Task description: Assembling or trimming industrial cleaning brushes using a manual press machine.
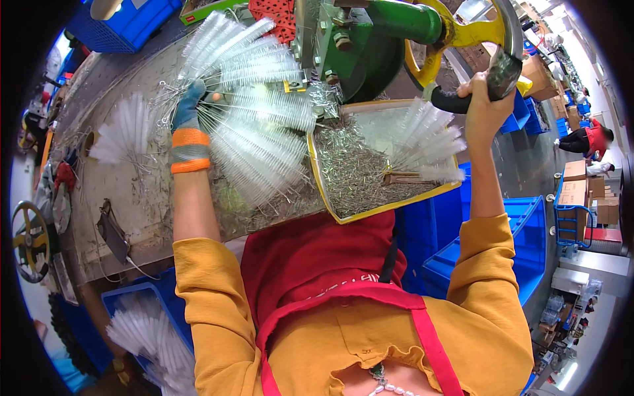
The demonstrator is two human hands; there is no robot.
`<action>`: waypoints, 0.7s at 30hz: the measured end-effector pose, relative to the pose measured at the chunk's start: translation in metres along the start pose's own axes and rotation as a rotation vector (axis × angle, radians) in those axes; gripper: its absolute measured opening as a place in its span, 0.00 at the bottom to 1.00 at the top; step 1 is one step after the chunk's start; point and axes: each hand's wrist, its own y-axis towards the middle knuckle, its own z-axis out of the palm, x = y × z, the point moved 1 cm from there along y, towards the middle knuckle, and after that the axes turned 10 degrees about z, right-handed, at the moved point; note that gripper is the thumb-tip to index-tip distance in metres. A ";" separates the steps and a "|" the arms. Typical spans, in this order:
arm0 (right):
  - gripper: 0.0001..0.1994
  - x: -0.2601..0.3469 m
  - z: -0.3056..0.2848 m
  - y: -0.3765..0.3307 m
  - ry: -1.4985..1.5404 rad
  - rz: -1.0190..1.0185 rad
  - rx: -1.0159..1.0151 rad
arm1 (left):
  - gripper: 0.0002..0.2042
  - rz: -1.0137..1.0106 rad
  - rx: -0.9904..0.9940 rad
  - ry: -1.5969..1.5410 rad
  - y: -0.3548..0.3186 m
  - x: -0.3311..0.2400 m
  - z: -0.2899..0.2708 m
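Observation:
My left hand (190, 109), in a grey-blue glove with orange bands, is closed round the wire stems of a fan of bottle brushes (264, 112) with clear white bristles. Their bristle ends spread right, toward the green metal press (360, 53). My right hand (487, 99), bare, is wrapped round the wheel handle (452, 101), a black grip at the rim of the yellow handwheel (485, 32). A dark covering shows on the rim beside that hand. Between my arms stands a yellow-edged tray (340, 214) with short metal pieces and more brushes (426, 142) in it.
Another bunch of brushes (122, 129) lies on the worn bench (99, 191) at left. Blue bins (112, 30) stand at the back left, and a brush-filled bin (172, 290) sits below the bench. More blue crates (522, 224) are at right. A person (588, 140) is in the far aisle.

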 end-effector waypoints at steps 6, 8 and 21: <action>0.11 -0.004 0.004 0.002 0.113 0.028 -0.026 | 0.14 0.058 -0.026 -0.155 0.001 -0.002 -0.013; 0.11 0.001 0.004 0.000 0.089 -0.001 -0.016 | 0.13 0.061 -0.034 -0.207 0.001 -0.003 -0.019; 0.12 0.047 -0.003 0.083 -0.480 0.173 0.333 | 0.13 0.102 -0.237 -0.138 0.009 0.002 -0.012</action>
